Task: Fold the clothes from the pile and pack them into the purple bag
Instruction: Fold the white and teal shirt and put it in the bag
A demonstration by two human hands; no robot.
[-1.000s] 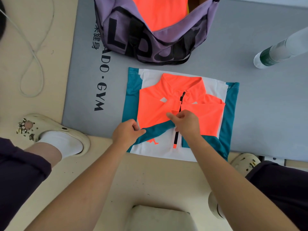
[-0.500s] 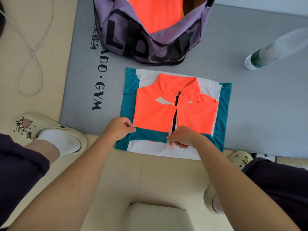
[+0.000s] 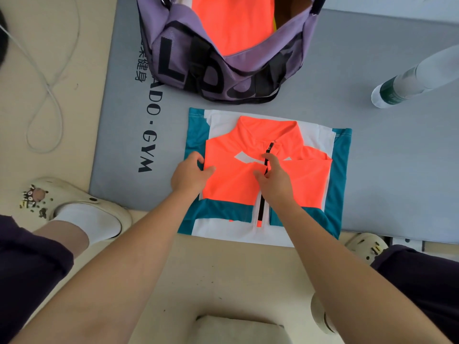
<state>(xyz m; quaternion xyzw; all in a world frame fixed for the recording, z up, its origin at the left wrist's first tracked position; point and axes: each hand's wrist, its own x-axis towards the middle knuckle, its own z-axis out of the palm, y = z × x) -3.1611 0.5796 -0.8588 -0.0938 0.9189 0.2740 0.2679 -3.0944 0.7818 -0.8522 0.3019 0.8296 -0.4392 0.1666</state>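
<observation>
Folded jacket [image 3: 263, 175], orange, teal and white, lies flat on the grey mat [image 3: 385, 170]. Left hand [image 3: 190, 173] pinches the orange panel's left edge between thumb and curled fingers; right hand [image 3: 274, 181], just beside it, rests on the zip line with fingers curled, its hold on the cloth uncertain. Beyond both hands stands the open purple bag [image 3: 223, 53], holding orange cloth.

The light around me is bright and even, shadows are soft, and the edges bend from the wide lens.
</observation>
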